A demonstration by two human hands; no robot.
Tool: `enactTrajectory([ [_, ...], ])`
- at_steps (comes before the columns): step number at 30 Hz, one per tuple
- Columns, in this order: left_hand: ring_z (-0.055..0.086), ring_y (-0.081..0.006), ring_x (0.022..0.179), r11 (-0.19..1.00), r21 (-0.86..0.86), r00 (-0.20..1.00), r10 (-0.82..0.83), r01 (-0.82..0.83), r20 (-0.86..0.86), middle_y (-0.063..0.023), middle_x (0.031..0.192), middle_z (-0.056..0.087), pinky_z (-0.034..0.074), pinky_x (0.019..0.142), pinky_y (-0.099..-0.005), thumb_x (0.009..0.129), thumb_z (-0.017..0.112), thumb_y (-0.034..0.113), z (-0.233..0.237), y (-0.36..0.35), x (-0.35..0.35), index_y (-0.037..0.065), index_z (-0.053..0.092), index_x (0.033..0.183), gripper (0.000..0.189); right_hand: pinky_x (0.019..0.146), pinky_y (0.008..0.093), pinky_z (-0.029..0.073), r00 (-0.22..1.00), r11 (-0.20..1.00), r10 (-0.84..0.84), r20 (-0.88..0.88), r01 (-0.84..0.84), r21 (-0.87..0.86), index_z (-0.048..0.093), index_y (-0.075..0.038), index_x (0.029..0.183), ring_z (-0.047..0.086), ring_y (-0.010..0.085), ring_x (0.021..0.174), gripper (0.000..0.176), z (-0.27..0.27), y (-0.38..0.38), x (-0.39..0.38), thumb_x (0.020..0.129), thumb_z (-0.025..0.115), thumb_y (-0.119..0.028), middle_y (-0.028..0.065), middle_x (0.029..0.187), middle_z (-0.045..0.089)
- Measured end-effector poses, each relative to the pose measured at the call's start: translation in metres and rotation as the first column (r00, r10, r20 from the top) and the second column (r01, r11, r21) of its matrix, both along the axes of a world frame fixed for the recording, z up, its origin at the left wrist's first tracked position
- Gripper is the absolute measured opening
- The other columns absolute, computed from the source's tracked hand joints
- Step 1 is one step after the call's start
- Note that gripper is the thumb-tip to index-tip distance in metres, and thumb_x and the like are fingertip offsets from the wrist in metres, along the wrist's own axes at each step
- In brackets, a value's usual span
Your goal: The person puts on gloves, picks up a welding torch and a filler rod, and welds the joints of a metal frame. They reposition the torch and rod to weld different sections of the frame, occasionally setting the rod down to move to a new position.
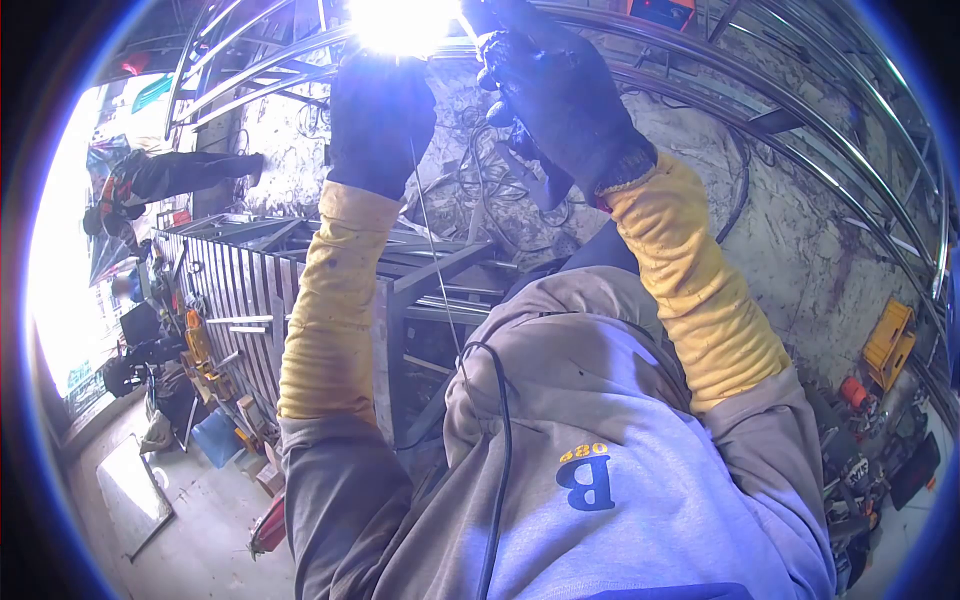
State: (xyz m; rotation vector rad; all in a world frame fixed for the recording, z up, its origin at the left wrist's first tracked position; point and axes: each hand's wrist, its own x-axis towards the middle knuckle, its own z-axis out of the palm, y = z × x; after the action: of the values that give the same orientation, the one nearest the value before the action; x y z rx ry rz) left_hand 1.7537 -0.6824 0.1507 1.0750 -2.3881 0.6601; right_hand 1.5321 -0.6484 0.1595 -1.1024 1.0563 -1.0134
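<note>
Both hands wear dark gloves, with yellow sleeves over the forearms. My left hand [382, 125] is closed just below a very bright white-blue glare [402, 22]. A thin rod [432, 235] runs from this hand down toward my chest. To the right of the glare, my right hand [565, 95] is raised by the curved metal tubes [700, 82], its fingers bent around something dark that I cannot make out. Glare hides the fingertips and the spot between the hands. A black cable [503, 430] lies over my grey top.
A slatted metal frame [232, 275] stands at the left. Beyond it is another person [185, 178] in dark clothing. Tools and a blue container [215, 437] lie at lower left. At right are a yellow crate [888, 343] and a red object [855, 393]. Cables cross the floor.
</note>
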Motion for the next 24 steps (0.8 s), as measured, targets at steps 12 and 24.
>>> enactTrajectory([
  [12, 0.061, -0.0361, 0.112, 0.992, 0.083, 0.995, 0.099, -0.098, -0.005, -0.0142, 0.102, 0.064, 0.051, 0.094, -0.0491, 0.082, 0.067, 0.009, 0.001, 0.000, -0.001, 0.009, 0.070, 0.103, 0.022, 0.054, 0.0232, 0.055, 0.999, 0.994, -0.043, -0.009, 0.042, -0.097, 0.054, -0.021, 0.148, 0.066, 0.0082, 0.071, 0.044, 0.008, 0.009, 0.003, 0.104, 0.060, -0.024, -0.0008, 0.096, 0.066],
  [24, 0.052, -0.0411, 0.134, 0.981, 0.115, 0.987, 0.156, -0.158, 0.024, -0.0155, 0.116, 0.067, 0.046, 0.107, -0.0522, 0.082, 0.066, 0.008, 0.002, 0.004, -0.004, 0.010, 0.071, 0.108, 0.026, 0.049, 0.0245, 0.047, 0.976, 0.995, -0.030, 0.217, 0.008, 0.104, 0.033, -0.015, 0.163, 0.055, 0.0075, 0.058, 0.061, 0.032, 0.011, -0.006, 0.106, 0.053, -0.025, -0.0031, 0.082, 0.059],
])
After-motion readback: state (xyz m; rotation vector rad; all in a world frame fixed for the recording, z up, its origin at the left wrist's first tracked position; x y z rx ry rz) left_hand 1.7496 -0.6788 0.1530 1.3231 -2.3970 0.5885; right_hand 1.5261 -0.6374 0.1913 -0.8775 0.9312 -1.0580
